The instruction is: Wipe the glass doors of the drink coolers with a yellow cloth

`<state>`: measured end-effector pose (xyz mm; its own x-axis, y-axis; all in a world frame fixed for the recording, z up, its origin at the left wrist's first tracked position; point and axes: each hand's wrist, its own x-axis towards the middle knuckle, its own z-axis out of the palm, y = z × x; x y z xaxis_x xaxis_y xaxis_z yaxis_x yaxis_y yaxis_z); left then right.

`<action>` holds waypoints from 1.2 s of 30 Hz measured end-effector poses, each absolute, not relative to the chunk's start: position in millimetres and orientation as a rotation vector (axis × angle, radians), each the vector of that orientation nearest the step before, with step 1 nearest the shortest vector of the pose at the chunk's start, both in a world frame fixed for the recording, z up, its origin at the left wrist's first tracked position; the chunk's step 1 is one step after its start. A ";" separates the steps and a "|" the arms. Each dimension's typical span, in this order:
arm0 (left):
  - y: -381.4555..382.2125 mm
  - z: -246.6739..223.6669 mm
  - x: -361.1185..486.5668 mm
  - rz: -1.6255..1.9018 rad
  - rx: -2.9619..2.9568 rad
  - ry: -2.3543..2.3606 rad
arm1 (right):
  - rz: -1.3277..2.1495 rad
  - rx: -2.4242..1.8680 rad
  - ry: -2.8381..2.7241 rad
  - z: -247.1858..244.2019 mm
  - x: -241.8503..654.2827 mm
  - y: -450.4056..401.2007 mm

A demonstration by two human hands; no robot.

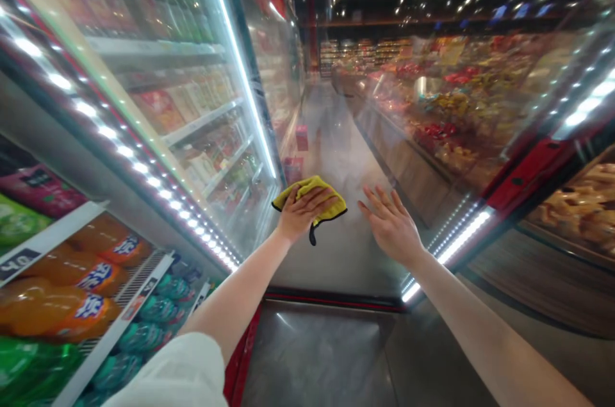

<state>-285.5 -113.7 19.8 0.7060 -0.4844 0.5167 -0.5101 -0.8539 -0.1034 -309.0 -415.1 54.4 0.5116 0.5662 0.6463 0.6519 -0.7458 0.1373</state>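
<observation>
My left hand (307, 208) presses a yellow cloth (319, 186) with black edging flat against a glass door (346, 259). A small black loop hangs from the cloth's lower side. To the right, my right hand (390, 226) has its fingers spread and holds nothing. Its palm faces the same glass; whether it touches the pane I cannot tell. The door stands swung out from a lit drinks cooler, with bright light strips along its sides and a dark frame along the bottom.
On the left, cooler shelves (113, 304) carry orange soda bottles (91, 272) and teal bottles (144, 336). A red door handle (523, 182) sits at the right. Beyond the glass are an aisle and produce displays (446, 99). Grey floor (317, 356) lies below.
</observation>
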 end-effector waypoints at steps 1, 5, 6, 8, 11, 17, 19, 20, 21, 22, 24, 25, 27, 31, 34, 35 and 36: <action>-100.6 13.7 -289.5 0.917 2.867 -0.752 | -1.052 -2.627 -1.048 51.6 -309.1 -413.2; -78.1 -22.9 -304.7 0.981 2.888 -0.662 | -1.027 -2.651 -1.055 41.1 -312.8 -401.7; -79.6 -29.1 -306.0 0.970 2.891 -0.685 | -1.027 -2.654 -1.072 40.3 -313.9 -397.1; -83.2 -33.4 -304.9 0.954 2.887 -0.729 | -1.041 -2.652 -1.103 41.8 -314.9 -386.9; -73.9 -27.1 -300.7 0.979 2.877 -0.693 | -1.081 -2.631 -1.121 46.2 -314.1 -374.0; -46.1 -47.4 -313.4 1.090 2.721 0.052 | -1.113 -2.613 -1.053 34.4 -316.6 -360.1; -52.5 -60.9 -316.5 1.018 2.678 0.219 | -1.133 -2.600 -1.049 28.5 -320.5 -350.7; -55.2 -65.5 -316.4 0.985 2.685 0.238 | -1.143 -2.586 -1.067 26.8 -322.7 -344.4; -55.5 -68.4 -315.4 0.967 2.700 0.225 | -1.152 -2.568 -1.095 26.0 -324.8 -337.4; -52.3 -69.4 -313.8 0.973 2.717 0.186 | -1.158 -2.549 -1.127 26.1 -326.8 -330.0; -34.6 -67.7 -310.6 1.034 2.744 0.085 | -1.165 -2.515 -1.171 27.9 -330.4 -316.4; -21.7 -65.9 -309.4 1.073 2.751 0.056 | -1.170 -2.501 -1.178 28.9 -332.1 -310.9; 3.7 -63.5 -308.4 1.165 2.731 0.112 | -1.185 -2.474 -1.173 29.2 -335.2 -303.7; 14.0 -70.1 -308.7 1.366 2.564 0.426 | -1.196 -2.440 -1.173 20.2 -338.6 -302.0; -6.6 -76.2 -306.0 1.445 2.490 0.494 | -1.184 -2.405 -1.272 12.7 -334.6 -303.9; -10.7 -75.9 -304.6 1.440 2.483 0.483 | -1.184 -2.385 -1.317 11.8 -331.9 -303.6; -11.2 -74.2 -303.4 1.424 2.482 0.467 | -1.186 -2.363 -1.359 11.7 -328.8 -302.6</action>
